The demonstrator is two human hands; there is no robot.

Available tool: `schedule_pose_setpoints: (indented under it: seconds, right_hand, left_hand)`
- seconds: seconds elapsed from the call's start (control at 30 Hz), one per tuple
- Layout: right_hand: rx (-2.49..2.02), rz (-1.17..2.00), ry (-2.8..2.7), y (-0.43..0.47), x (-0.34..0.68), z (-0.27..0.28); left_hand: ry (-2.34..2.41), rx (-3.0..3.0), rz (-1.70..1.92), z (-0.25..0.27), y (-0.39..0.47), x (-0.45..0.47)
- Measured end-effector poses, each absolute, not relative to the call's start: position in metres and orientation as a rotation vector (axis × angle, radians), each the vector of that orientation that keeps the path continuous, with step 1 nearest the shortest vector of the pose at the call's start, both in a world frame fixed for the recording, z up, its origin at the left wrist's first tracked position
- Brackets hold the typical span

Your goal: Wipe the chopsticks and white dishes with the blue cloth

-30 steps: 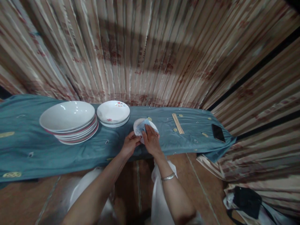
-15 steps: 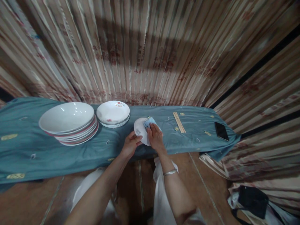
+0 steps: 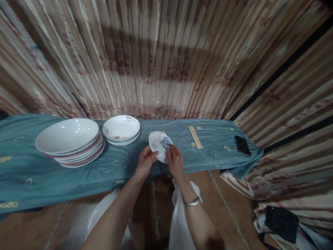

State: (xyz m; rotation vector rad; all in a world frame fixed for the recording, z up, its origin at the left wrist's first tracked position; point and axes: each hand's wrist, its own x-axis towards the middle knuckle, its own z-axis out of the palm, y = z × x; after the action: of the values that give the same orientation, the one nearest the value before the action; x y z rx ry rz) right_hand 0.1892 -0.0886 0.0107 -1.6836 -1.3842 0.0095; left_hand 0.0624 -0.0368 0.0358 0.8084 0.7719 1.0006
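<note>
A small white dish (image 3: 160,147), tilted, with a blurred grey mark inside its rim, is held over the middle of the tabletop's near edge; whether it touches the cover cannot be told. The left hand (image 3: 145,162) grips its left side, thumb on top, other fingers hidden beneath. The right hand (image 3: 175,162) pinches a crumpled blue-grey cloth (image 3: 165,141) against the dish; most of its fingertips are out of sight. Wooden chopsticks (image 3: 195,137) lie to the right, their count unclear. Flowered plates (image 3: 121,128) are stacked by the far edge, just beside stacked large bowls (image 3: 68,136). A dark phone (image 3: 242,145) rests near the right end. The teal tablecloth (image 3: 85,184) runs out of frame at left. Pleated curtains (image 3: 140,52) stand behind; brown floor tiles (image 3: 208,198) show below.
</note>
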Motion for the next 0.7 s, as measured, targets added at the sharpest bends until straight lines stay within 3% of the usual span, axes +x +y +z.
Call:
schedule_pose_setpoints:
  seconds: [0.7]
  right_hand:
    - [-1.704,0.156,-1.19,-0.122,0.218,0.017]
  left_hand:
    - [0.736,1.627,0.967,0.042,-0.069,0.098]
